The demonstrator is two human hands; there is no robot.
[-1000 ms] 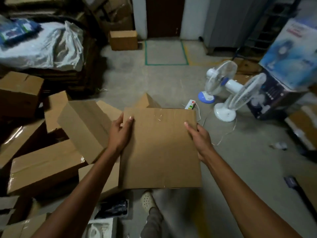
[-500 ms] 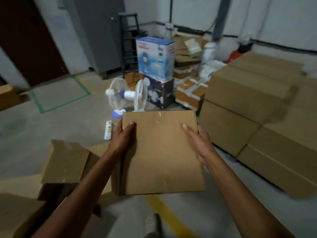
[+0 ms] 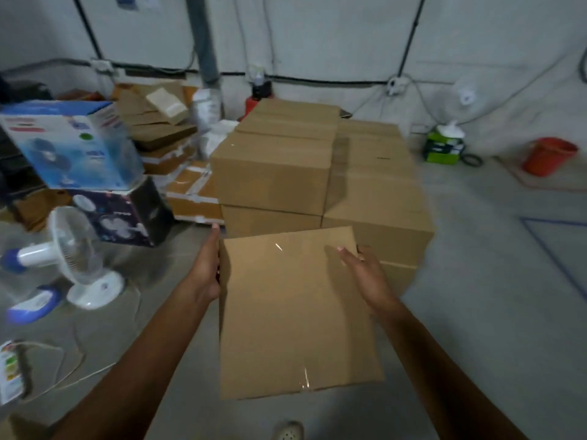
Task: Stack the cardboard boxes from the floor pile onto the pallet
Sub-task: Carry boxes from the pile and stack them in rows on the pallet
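Flooring is bare grey concrete, marked with a blue taped line at the right. The rear wall is white and carries black cables and a grey vertical pipe.

A stack of closed cardboard boxes stands at centre, near the wall. The left column is higher than the right. Its base is hidden.

The cardboard box in hand is closed, taped along its seam, and held clear of the floor just in front of the stack.
- Left hand: fingers extended, pressed flat against the left side wall of the box.
- Right hand: thumb on the top face, fingers wrapped over the right edge, grasping the box.

At the left, a blue fan carton rests tilted on a dark fan carton. A white table fan stands on the floor beside them. Flat and taped cartons lie behind.

At the right, an orange bucket and a green box stand near the wall. Their contents cannot be determined.
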